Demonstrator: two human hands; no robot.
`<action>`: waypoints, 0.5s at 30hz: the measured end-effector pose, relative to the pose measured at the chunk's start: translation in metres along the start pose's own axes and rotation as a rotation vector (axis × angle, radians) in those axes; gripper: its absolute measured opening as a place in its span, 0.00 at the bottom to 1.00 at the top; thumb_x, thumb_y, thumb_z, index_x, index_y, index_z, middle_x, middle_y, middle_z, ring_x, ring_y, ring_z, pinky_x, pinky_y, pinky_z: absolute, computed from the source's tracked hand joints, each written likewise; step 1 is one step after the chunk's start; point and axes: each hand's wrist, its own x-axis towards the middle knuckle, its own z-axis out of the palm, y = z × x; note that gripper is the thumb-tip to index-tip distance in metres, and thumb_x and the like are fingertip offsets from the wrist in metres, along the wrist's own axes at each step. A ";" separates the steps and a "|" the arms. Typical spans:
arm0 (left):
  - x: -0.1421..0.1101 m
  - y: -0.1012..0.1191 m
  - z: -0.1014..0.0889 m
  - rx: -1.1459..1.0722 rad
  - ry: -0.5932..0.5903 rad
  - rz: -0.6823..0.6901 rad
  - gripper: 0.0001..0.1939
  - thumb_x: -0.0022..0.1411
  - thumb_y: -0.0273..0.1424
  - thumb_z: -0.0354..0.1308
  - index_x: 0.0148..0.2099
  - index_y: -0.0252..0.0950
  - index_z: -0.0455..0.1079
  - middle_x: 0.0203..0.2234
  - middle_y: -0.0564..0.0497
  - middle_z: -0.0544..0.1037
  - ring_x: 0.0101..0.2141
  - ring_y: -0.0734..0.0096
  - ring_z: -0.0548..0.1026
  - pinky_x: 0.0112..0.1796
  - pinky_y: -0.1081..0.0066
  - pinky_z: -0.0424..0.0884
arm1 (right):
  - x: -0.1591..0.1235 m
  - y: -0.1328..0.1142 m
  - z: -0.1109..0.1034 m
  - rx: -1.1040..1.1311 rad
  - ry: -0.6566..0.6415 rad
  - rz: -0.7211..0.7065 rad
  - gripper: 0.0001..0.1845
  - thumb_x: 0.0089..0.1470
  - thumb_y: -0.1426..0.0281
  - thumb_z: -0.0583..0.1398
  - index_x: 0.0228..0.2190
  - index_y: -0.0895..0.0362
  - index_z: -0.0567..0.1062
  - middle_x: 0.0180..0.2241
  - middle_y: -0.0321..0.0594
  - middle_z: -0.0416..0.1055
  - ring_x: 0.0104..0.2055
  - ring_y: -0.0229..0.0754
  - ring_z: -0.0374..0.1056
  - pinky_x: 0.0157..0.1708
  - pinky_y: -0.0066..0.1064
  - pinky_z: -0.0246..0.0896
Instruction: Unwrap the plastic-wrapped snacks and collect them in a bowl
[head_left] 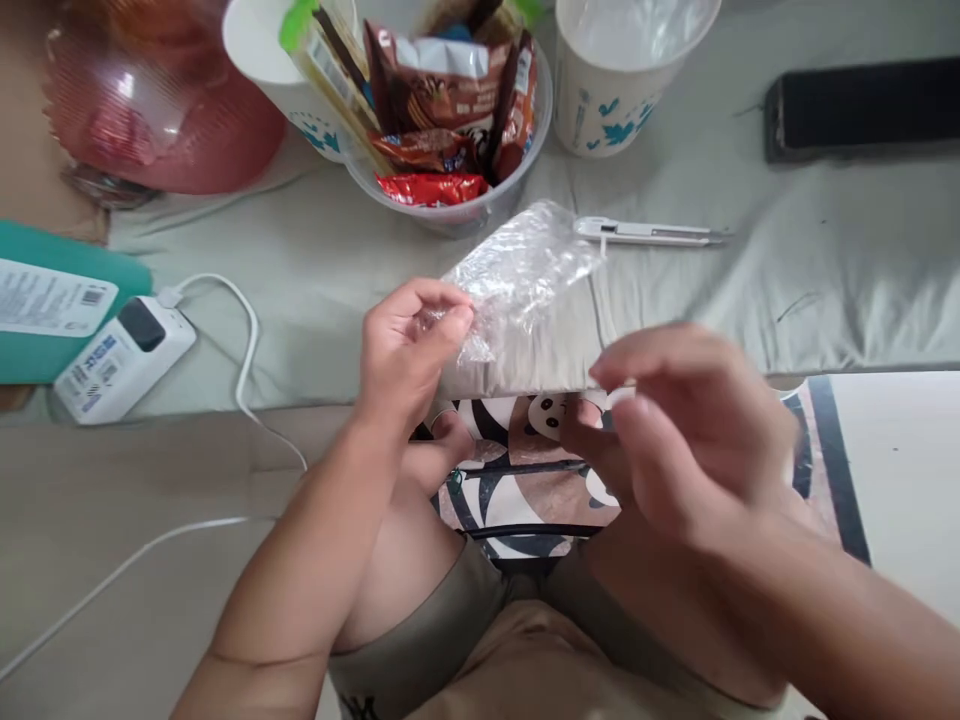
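My left hand pinches a crinkled clear plastic bag by its near corner, thumb against forefinger. The bag stretches up and to the right over the cloth. My right hand is in front of the table edge, apart from the bag and slightly blurred. Its thumb and forefinger come together around something small and whitish that I cannot make out. A slim white tool, which looks like a utility knife, lies at the bag's far right corner.
A clear tub of wrapped snacks stands behind the bag, between two paper cups. A black case lies far right. At left are a white power bank with cable, a green package and a reddish translucent container.
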 end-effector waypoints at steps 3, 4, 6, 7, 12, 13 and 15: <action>0.000 -0.001 0.005 0.001 0.065 0.038 0.10 0.55 0.32 0.71 0.36 0.38 0.73 0.31 0.53 0.81 0.31 0.74 0.79 0.31 0.75 0.75 | 0.029 0.024 0.022 0.200 0.194 0.175 0.16 0.57 0.57 0.65 0.46 0.46 0.73 0.47 0.41 0.73 0.48 0.45 0.73 0.46 0.39 0.73; -0.001 0.000 0.007 -0.010 0.058 0.036 0.13 0.53 0.32 0.72 0.38 0.39 0.71 0.32 0.53 0.81 0.31 0.73 0.80 0.31 0.75 0.75 | 0.036 0.030 0.026 0.286 0.180 0.283 0.21 0.54 0.55 0.66 0.48 0.47 0.71 0.50 0.41 0.73 0.50 0.46 0.73 0.46 0.39 0.73; -0.006 0.002 0.011 -0.061 0.029 0.003 0.20 0.50 0.31 0.74 0.40 0.41 0.66 0.33 0.54 0.82 0.31 0.72 0.81 0.30 0.75 0.74 | 0.044 0.037 0.034 0.437 0.093 0.468 0.27 0.49 0.52 0.69 0.47 0.49 0.71 0.50 0.42 0.73 0.50 0.46 0.74 0.46 0.39 0.73; -0.009 0.003 0.013 -0.100 0.011 -0.025 0.23 0.50 0.31 0.74 0.42 0.42 0.63 0.33 0.54 0.82 0.30 0.72 0.81 0.29 0.76 0.74 | 0.047 0.038 0.037 0.493 0.036 0.530 0.28 0.47 0.52 0.70 0.45 0.51 0.72 0.48 0.43 0.75 0.49 0.46 0.74 0.47 0.38 0.73; -0.015 0.006 0.008 -0.270 -0.275 -0.259 0.25 0.53 0.38 0.73 0.47 0.41 0.65 0.29 0.55 0.81 0.24 0.74 0.77 0.27 0.75 0.73 | 0.049 0.033 0.047 0.518 -0.144 0.511 0.16 0.49 0.57 0.68 0.33 0.56 0.74 0.31 0.36 0.73 0.32 0.36 0.70 0.35 0.31 0.67; -0.014 0.006 0.005 -0.286 -0.339 -0.305 0.22 0.55 0.41 0.72 0.47 0.39 0.68 0.28 0.54 0.80 0.24 0.73 0.76 0.27 0.74 0.73 | 0.048 0.032 0.047 0.464 -0.173 0.495 0.15 0.50 0.59 0.67 0.32 0.56 0.73 0.28 0.34 0.71 0.29 0.35 0.67 0.31 0.30 0.64; -0.011 0.007 -0.001 -0.275 -0.398 -0.359 0.18 0.59 0.43 0.69 0.44 0.37 0.72 0.24 0.53 0.78 0.23 0.73 0.75 0.26 0.73 0.72 | 0.047 0.031 0.047 0.366 -0.246 0.469 0.13 0.51 0.61 0.66 0.33 0.56 0.73 0.25 0.32 0.69 0.26 0.33 0.63 0.27 0.29 0.59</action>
